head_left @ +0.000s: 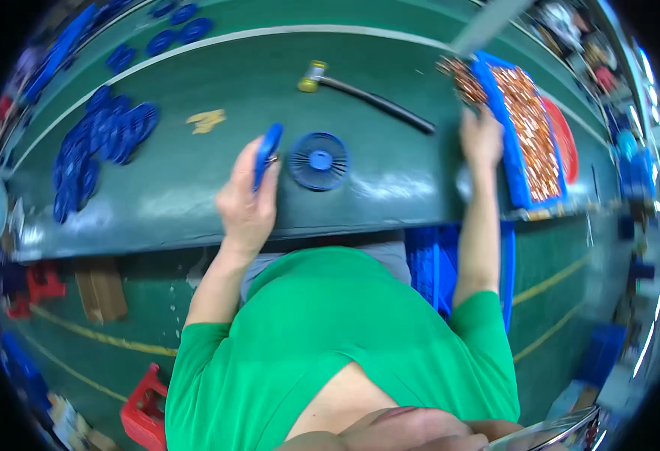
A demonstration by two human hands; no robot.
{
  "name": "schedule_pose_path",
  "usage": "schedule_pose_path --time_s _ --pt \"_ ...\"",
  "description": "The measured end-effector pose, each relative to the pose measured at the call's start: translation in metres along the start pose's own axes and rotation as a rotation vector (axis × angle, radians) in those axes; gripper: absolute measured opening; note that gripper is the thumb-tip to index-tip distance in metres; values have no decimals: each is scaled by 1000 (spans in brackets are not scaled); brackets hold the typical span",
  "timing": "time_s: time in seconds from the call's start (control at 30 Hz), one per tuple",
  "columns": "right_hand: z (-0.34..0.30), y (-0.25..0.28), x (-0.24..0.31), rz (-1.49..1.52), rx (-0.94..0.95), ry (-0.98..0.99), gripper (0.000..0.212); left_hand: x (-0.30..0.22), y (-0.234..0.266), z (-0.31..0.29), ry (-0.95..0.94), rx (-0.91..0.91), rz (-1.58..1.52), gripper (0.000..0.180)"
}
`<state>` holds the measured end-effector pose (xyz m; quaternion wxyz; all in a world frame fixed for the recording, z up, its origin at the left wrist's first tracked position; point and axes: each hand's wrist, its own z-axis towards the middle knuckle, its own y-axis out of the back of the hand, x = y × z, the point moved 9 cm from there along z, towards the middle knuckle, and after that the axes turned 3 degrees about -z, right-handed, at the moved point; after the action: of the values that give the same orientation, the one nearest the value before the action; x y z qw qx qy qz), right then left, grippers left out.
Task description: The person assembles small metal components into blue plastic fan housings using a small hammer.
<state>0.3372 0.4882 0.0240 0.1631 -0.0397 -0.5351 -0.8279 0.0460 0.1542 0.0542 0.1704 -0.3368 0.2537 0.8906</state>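
My left hand (247,192) is closed round a blue plastic disc (268,154), which it holds up edge-on above the green bench. A small coppery spot shows beside the disc at my fingers. Just right of it lies a round slotted blue plastic disc (320,159), flat on the bench. My right hand (483,139) reaches out to a loose heap of copper-coloured pieces (467,81), beside a blue tray (504,128) full of similar pieces (527,128). Its fingertips are blurred at the heap's near end, so I cannot see whether they grip anything.
A hammer (375,101) with a yellow head and dark handle lies at the back of the bench. Yellowish flat pieces (206,120) lie to the left, then a pile of blue discs (93,150). A red round container (563,139) stands beyond the tray. Below is a red stool (145,410).
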Motion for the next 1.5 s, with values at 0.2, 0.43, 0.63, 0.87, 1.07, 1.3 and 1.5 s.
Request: schedule_pose_path --time_s 0.2,0.43,0.63,0.87,1.07,1.3,1.5 --pt "10 -27 -51 -267 26 116 28 32 -13 -6 -30 144 275 37" --pt "2 -28 -15 -62 148 251 32 71 79 47 -62 -126 576 38" --pt "11 -30 -25 -259 11 84 34 208 230 94 737 -499 883 86" --pt "1 -17 -19 -183 132 190 25 310 247 121 946 -71 949 85" --pt "-37 6 4 483 95 151 13 215 262 111 576 -427 938 74" --pt "-99 69 82 846 -68 403 13 158 205 1 483 -455 326 41" --pt "-125 79 112 803 -118 505 17 131 122 -22 274 131 881 48"
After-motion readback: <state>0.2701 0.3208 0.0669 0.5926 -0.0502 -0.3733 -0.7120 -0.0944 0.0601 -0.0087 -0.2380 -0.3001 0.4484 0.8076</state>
